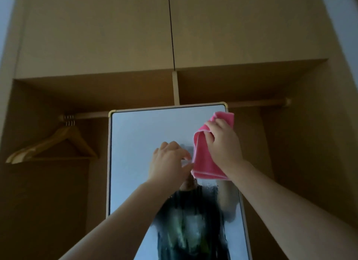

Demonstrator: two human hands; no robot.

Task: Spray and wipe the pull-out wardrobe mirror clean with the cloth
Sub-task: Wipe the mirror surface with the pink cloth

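View: looking up into an open wardrobe in dim light, with two bare forearms raised in front of it
Mirror: a tall pull-out mirror with a pale frame and brass-coloured rounded corners stands upright in the middle of the wardrobe
Mirror surface: the upper part is pale and even; the lower part is streaked and beaded with wet drops over a dark reflection of the person
Pink cloth: the pink cloth hangs folded in front of the mirror's upper right area, its top corner reaching past the right frame edge
Right hand: the right hand is high on the right, fingers curled over the top of the cloth and gripping it
Left hand: the left hand is lower and further left, thumb and fingertips pinching the cloth's left edge
Hands: near each other, both on the cloth, not touching one another
Hanging rail: a wooden hanging rail runs across behind the mirror's top
Hangers: a bunch of wooden hangers hangs at the rail's left end, well apart from the mirror
Above: two closed cupboard doors with a dark seam between them
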